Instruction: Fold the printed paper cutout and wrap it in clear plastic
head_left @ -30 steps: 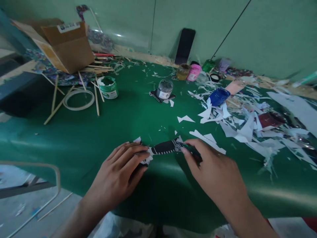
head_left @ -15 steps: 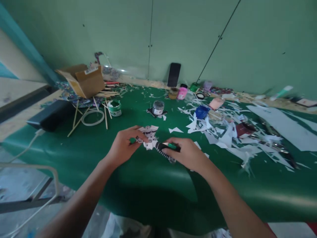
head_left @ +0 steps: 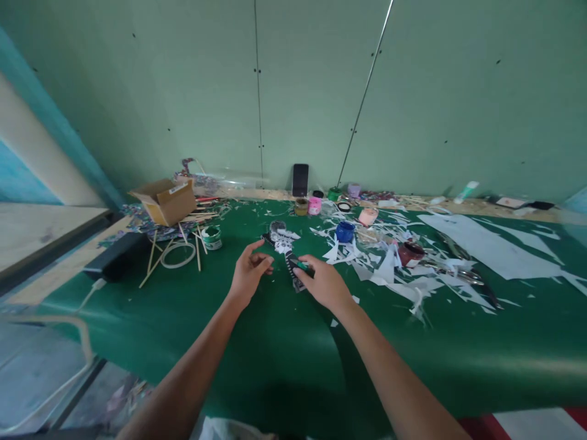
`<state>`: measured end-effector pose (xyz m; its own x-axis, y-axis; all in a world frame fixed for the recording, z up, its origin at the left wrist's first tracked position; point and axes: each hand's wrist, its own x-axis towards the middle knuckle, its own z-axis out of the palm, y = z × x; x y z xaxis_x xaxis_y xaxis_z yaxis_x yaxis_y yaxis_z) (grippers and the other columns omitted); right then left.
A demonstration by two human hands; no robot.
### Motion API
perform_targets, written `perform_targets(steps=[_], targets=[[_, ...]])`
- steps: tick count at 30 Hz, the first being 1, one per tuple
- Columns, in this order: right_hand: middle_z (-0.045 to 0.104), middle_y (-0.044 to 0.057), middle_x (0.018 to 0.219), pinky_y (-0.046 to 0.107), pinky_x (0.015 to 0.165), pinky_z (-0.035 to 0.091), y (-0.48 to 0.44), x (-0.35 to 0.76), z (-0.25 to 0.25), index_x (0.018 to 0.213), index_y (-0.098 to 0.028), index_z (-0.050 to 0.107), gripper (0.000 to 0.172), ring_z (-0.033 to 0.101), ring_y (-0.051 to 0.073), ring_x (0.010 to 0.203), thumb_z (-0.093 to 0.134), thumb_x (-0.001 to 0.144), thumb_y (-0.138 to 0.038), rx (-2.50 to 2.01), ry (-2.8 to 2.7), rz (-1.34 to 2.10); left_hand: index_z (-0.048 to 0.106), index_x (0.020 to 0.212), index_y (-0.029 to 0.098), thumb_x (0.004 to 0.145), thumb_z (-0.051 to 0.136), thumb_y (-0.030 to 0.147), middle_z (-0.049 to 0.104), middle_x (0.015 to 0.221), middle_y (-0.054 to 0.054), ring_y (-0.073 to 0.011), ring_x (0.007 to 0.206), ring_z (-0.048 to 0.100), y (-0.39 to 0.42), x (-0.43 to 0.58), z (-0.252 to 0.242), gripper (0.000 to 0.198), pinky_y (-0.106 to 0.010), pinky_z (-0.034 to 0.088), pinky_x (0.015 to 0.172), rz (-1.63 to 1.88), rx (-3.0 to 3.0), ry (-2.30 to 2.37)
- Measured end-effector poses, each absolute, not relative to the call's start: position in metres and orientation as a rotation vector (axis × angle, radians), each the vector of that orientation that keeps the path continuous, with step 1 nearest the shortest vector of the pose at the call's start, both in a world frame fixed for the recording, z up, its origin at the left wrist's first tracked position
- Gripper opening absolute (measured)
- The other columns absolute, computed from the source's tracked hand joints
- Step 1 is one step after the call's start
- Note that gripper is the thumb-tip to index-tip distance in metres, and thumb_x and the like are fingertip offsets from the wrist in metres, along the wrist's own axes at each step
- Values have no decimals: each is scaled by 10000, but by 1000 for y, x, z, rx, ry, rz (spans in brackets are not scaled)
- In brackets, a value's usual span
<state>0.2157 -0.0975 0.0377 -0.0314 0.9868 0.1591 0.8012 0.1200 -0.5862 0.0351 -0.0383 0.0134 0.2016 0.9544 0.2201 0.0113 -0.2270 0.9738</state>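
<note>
My right hand (head_left: 323, 281) is closed on a black-and-white printed paper cutout (head_left: 283, 245), gripping its dark strip. A slim green-and-black tool (head_left: 300, 264) is also in that hand; its kind is hard to make out. To the left, my left hand (head_left: 250, 273) is apart from the cutout, index finger stretched forward and the other fingers loosely bent, with nothing visible in it. Just behind the cutout stands a small clear jar (head_left: 277, 228) with dark contents, partly overlapped by the paper.
White paper scraps (head_left: 385, 266) litter the right, around a blue paint jar (head_left: 345, 232) and a dark red jar (head_left: 411, 253). Leftward are a green-and-white paint pot (head_left: 211, 238), a tape ring (head_left: 178, 255), sticks and a cardboard box (head_left: 169, 201). A phone (head_left: 300, 179) leans on the wall.
My left hand has let go of the cutout and drawn back a little. The right hand still holds it, now nearer the clear jar. The view has tilted up and shifted right.
</note>
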Motion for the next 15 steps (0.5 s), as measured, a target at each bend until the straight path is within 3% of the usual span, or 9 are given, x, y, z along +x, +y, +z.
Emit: perform_targets(steps=[5,11,15], targets=[[690,48,774,232,503,363,-95,217,27,1025,-224,660,260,618,170,642,456,913,-339,-1838,-1934,270,550,1117,182,823,617,312,601,826,11,-97,630,589,-34,31,8,328,-258,518,622,1347,1528,1090],[658,57,1071,286,711,467,-101,208,18,1181,-215,582,303,629,166,856,452,941,-346,-1852,-1952,70,556,1147,149,899,563,333,605,1095,-73,-176,905,614,-29,26,7,310,-375,537,772,1381,1597,1167],[614,66,1116,405,861,472,-96,210,13,1174,-177,563,309,595,185,969,494,936,-363,-1939,-1880,-38,555,1159,151,898,563,341,596,1136,-81,-194,957,608,-24,25,5,323,-403,530,812,1329,1626,1170]])
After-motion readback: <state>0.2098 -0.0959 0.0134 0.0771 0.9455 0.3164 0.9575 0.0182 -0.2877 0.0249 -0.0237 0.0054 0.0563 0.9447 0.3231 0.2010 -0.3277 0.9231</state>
